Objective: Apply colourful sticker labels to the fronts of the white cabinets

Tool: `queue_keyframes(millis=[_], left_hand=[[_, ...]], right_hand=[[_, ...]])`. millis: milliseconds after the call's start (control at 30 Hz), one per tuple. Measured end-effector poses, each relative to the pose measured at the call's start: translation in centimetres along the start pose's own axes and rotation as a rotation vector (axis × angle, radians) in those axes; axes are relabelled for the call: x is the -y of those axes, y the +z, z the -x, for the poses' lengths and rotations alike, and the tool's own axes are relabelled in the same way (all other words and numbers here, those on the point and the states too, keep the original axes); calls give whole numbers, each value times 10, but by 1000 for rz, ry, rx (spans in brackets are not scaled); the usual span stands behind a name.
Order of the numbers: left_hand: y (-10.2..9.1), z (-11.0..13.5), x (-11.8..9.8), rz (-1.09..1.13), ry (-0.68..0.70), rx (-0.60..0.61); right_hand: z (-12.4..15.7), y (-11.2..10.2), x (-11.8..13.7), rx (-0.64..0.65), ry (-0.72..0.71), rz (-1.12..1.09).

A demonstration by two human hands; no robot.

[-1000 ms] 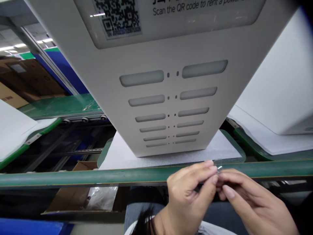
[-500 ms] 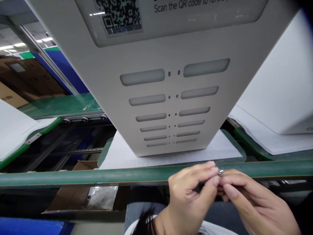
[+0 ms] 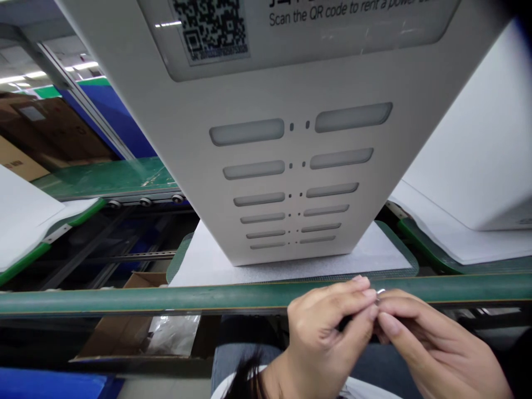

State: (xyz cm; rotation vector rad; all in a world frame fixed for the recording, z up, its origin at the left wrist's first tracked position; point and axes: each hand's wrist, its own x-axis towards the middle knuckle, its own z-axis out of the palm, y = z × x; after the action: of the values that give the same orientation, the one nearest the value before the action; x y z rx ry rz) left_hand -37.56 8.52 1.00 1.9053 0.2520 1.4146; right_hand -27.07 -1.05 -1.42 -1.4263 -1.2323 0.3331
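My left hand (image 3: 332,327) and my right hand (image 3: 432,338) meet at the fingertips, below the front rail. Both are closed in a pinch around a tiny shiny piece (image 3: 379,293); most of it is hidden by the fingers, so its kind does not show. Just beyond them a tall white power bank rental cabinet (image 3: 291,83) stands upright, with two columns of slots and a QR code label (image 3: 214,33) near the top. Neither hand touches the cabinet. It rests on white foam sheet (image 3: 195,266) over a green-edged pallet (image 3: 399,244).
A green rail (image 3: 124,299) runs across in front. Another white cabinet (image 3: 490,138) stands on the right, and a white panel (image 3: 20,216) lies at the left. Below the rail is an open carton (image 3: 112,338) with clear plastic bags (image 3: 174,335). Cardboard boxes (image 3: 58,127) stand behind left.
Both hands keep their pinch; the left fingertips have shifted slightly to the right and the shiny bit shows at a different angle. The view has moved a little.
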Motion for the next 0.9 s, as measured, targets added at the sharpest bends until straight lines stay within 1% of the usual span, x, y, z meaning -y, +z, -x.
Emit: queue_keyframes(millis=[167, 267, 433, 567, 667, 800, 900], left_hand=[[0, 1, -2, -16, 10, 33], [1, 2, -2, -37, 10, 36], [2, 3, -1, -93, 92, 47], [3, 3, 0, -91, 95, 43], [2, 3, -1, -64, 63, 42], [0, 2, -1, -35, 26, 3], [-1, 2, -1, -35, 20, -3]], right_hand=[[3, 2, -4, -37, 7, 45], [4, 2, -3, -31, -29, 111], [-1, 0, 4, -50, -93, 227], [-5, -2, 6, -21, -144, 317], [-4, -2, 5, -10, -109, 296], [2, 0, 1, -11, -45, 163], [6, 0, -2, -14, -24, 90]])
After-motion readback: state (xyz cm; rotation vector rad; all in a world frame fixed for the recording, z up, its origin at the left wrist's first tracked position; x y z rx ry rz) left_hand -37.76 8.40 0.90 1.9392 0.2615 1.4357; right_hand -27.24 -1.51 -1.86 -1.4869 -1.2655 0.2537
